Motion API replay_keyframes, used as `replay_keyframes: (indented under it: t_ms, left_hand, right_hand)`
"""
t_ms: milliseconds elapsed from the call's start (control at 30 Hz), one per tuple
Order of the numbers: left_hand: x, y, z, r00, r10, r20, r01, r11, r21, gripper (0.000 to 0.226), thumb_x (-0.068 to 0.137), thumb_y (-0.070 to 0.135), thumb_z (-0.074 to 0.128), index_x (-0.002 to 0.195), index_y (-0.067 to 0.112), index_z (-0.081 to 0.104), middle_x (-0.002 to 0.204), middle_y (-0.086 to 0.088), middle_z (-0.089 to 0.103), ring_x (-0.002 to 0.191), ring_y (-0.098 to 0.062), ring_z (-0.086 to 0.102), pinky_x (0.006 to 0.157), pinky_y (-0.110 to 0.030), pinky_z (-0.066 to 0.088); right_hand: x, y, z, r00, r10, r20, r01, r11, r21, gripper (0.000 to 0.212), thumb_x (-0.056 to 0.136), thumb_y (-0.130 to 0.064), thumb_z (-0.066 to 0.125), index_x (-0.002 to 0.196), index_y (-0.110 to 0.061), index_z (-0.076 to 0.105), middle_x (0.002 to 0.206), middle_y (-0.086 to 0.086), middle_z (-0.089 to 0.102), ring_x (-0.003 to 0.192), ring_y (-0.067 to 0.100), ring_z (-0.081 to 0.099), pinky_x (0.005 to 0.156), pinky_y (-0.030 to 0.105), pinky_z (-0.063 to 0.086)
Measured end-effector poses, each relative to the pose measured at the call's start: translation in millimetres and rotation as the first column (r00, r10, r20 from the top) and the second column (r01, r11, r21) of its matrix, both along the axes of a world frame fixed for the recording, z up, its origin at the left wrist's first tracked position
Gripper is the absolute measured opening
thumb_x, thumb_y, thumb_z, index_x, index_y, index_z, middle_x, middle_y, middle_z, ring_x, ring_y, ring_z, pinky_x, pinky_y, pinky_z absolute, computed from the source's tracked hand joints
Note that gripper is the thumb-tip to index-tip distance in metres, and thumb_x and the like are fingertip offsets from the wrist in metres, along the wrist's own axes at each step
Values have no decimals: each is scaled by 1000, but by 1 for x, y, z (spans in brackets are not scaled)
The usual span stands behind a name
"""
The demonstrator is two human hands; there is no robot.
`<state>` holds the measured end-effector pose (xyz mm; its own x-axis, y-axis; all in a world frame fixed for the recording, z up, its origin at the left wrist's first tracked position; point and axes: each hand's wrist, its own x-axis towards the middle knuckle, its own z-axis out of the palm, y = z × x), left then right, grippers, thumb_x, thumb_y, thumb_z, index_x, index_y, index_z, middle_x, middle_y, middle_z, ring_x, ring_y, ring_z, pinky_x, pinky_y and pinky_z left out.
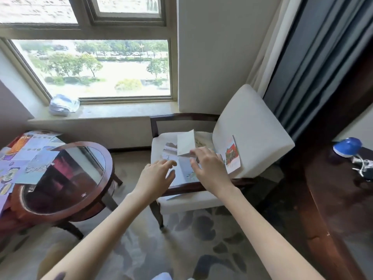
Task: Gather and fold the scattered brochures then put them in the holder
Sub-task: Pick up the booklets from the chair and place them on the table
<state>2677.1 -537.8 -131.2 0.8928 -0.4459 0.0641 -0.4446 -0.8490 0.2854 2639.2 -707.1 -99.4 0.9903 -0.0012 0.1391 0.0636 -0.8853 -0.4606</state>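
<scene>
An unfolded brochure (pixel 171 154) lies on the white chair seat (pixel 193 199). One of its panels (pixel 185 144) stands lifted, white side showing, and my right hand (pixel 207 168) pinches its lower edge. My left hand (pixel 159 174) hovers over the brochure's near left part, fingers loosely spread, holding nothing. A folded brochure (pixel 232 156) with a red picture leans against the chair's backrest (pixel 250 126). Several more brochures (pixel 26 156) lie spread over the left part of the round glass-topped table (pixel 66 178).
A plastic-wrapped bundle (pixel 62 105) sits on the windowsill. A dark wooden desk (pixel 343 199) at right carries a blue cap-shaped object (pixel 347 147) with a white cord. Dark curtains (pixel 319 67) hang behind the chair. Patterned carpet covers the floor.
</scene>
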Motion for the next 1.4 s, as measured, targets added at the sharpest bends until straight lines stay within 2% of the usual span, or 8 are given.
replay_keyframes:
  t_ms: [233,400,633,933,1033,1167,1267,1400]
  left_hand:
    - [108,-34,-46,987,56,-147,-59,998,-15,29,96,29,40,121,23,55,122,6,61,101,-17,62,79,-31,48]
    - [196,-51,-87,958,117,-262,-118,993,9,28,95,28,39,118,23,55,119,6,62,98,-17,62,69,-27,43]
    - [278,-65,-147,838,232,-494,-171,971,166,25,90,19,36,104,21,56,111,1,63,88,-22,53,66,-29,37]
    - [337,-104,-231,707,387,-592,-302,922,241,32,92,18,35,118,17,54,120,-2,60,98,-22,55,69,-29,35]
    - [349,-115,-268,623,488,-611,-359,873,331,32,92,19,33,120,14,48,112,-8,62,87,-26,54,68,-32,40]
    - [356,-128,-324,531,535,-657,-327,845,423,40,94,24,34,133,16,33,108,-13,64,93,-30,60,69,-32,41]
    - [361,-133,-358,480,537,-693,-292,843,451,47,96,31,34,140,19,23,114,-14,62,97,-30,61,76,-35,46]
    - [365,-135,-391,428,559,-710,-247,828,503,55,96,36,34,146,21,16,140,-12,44,118,-31,52,90,-42,44]
  right_hand:
    - [103,-53,-46,994,-30,-110,28,999,-27,33,97,-30,37,125,-18,52,126,0,56,116,19,47,98,35,33]
    - [185,-82,-83,968,-49,-244,39,998,-45,33,97,-29,36,124,-17,52,123,2,57,114,22,48,96,37,36]
    - [261,-104,-150,824,-39,-565,-6,997,-77,33,99,-27,29,121,-14,49,121,8,55,111,25,49,92,38,39]
    - [343,-132,-246,699,46,-714,-22,999,42,31,98,-25,29,114,-9,51,114,12,56,99,30,54,76,34,40]
    - [356,-137,-285,610,76,-789,14,994,106,31,98,-25,29,110,-8,52,108,13,57,91,29,55,69,33,40]
    - [351,-143,-332,499,128,-857,11,988,154,27,98,-23,30,103,-10,52,90,11,55,76,24,48,59,31,32]
    - [342,-150,-354,435,166,-885,14,982,191,30,98,-24,31,110,-9,53,95,11,59,86,29,56,66,33,41]
    - [330,-163,-376,366,173,-914,21,981,194,30,97,-25,31,111,-10,53,102,11,62,92,29,58,75,34,45]
